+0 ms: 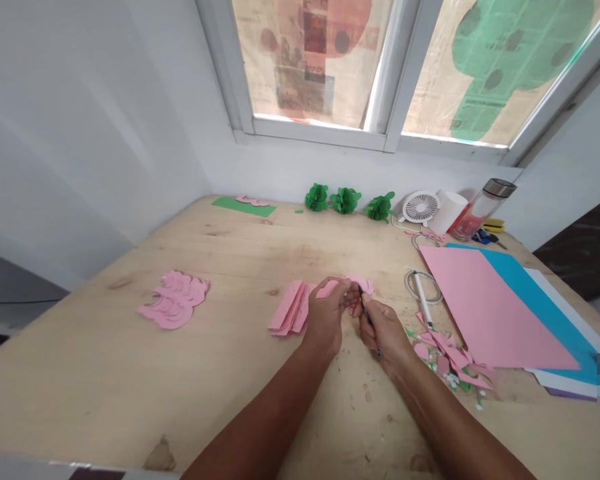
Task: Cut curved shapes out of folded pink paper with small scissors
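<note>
Near the middle of the table my left hand (325, 320) is closed on a piece of pink paper (326, 289), its fingers bent toward my right hand. My right hand (389, 328) grips a slim black pen-like tool (369, 313); whether it is a pen or a craft knife I cannot tell. The tool's tip is close to my left fingertips. Just beyond both hands shows a curved pink paper cutout (363, 283), partly hidden by them. Folded pink paper (291, 310) lies against the left side of my left hand.
Scalloped pink cutouts (176, 300) lie in a pile at left. Green paper (245, 206) and three green paper ornaments (345, 200) line the back. At right are a fan (420, 208), a bottle (485, 210), a white pen (423, 300), paper scraps (450, 353) and pink sheets (500, 310).
</note>
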`<state>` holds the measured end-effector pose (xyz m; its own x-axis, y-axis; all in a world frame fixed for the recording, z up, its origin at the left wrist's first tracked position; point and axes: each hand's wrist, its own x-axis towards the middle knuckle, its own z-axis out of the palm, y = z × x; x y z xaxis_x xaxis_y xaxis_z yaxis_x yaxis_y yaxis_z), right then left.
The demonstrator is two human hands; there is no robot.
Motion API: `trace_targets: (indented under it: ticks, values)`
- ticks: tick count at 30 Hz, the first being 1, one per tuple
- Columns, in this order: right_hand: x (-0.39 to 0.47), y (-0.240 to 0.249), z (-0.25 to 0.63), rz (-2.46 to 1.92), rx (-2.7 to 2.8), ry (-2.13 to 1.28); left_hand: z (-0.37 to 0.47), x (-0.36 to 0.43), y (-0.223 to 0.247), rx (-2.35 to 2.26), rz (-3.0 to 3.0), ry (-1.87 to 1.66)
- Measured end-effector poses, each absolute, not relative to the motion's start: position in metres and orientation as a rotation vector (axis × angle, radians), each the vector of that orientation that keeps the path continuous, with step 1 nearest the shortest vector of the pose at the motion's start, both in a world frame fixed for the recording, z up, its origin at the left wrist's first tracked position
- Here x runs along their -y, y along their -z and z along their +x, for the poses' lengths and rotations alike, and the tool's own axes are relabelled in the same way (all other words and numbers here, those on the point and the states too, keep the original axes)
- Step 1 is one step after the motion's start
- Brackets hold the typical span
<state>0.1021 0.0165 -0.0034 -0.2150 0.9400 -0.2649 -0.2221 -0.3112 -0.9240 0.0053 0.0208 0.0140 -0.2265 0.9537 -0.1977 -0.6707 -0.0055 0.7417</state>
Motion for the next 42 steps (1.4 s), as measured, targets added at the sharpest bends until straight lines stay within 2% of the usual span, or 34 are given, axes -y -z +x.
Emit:
trace_targets:
  ticks: [15,27,38,42]
  values:
    - [-0.015,0.003,0.103,-1.059,0.986,-1.723,0.002,-0.024,-0.009,-0.923,0.43,-1.61]
    - [-0.018,-0.001,0.102,-1.031,0.825,-1.456,0.006,-0.022,-0.007,-0.867,0.472,-1.546]
    - [-0.026,-0.006,0.114,-1.054,0.847,-1.497,-0.006,-0.027,-0.009,-1.025,0.571,-1.535]
    - [-0.031,-0.009,0.119,-1.073,0.943,-1.475,-0.021,-0.031,-0.015,-1.081,0.736,-1.354]
